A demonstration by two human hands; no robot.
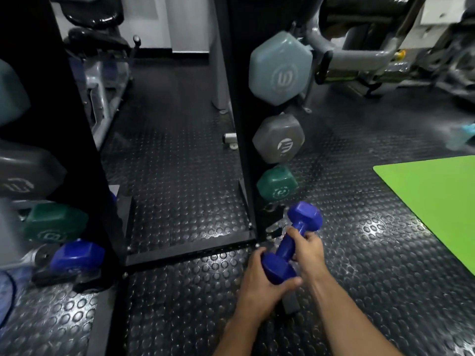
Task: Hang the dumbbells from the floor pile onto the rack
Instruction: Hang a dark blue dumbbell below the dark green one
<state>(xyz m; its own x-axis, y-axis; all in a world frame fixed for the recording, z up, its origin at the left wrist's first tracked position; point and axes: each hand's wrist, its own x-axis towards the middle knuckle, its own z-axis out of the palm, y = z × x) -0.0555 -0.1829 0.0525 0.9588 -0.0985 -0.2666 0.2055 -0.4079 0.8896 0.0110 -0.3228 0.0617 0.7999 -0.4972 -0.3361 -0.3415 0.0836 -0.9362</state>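
1. While I look down at the studded black rubber floor (180, 163), I hold a blue dumbbell (291, 244) in both hands, low and just beside the foot of the black rack (241, 124).
2. My left hand (259, 281) cups the near head of the dumbbell from below, fingers curled under it and thumb wrapped across its lower edge.
3. My right hand (308, 251) grips the handle, fingers curled round it just behind the far head.
4. The dumbbell lies tilted, its far head raised and pointing toward the rack's lowest right-side position, not touching it as far as I can tell.
5. On the rack's right upright three dumbbells hang in a column: a pale blue-grey one (280, 70) at the top, a grey one (279, 138) below it, and a green one (277, 183) lowest, just above the blue head I hold.
6. On the left upright, close to my view and blurred, sit a dark grey dumbbell (28, 176), a green dumbbell (55, 222) and a second blue dumbbell (77, 255) at the bottom.
7. A bright green mat (437, 201) lies on the floor to my right, well apart from the rack.
8. Grey gym machines (359, 52) stand behind the rack.
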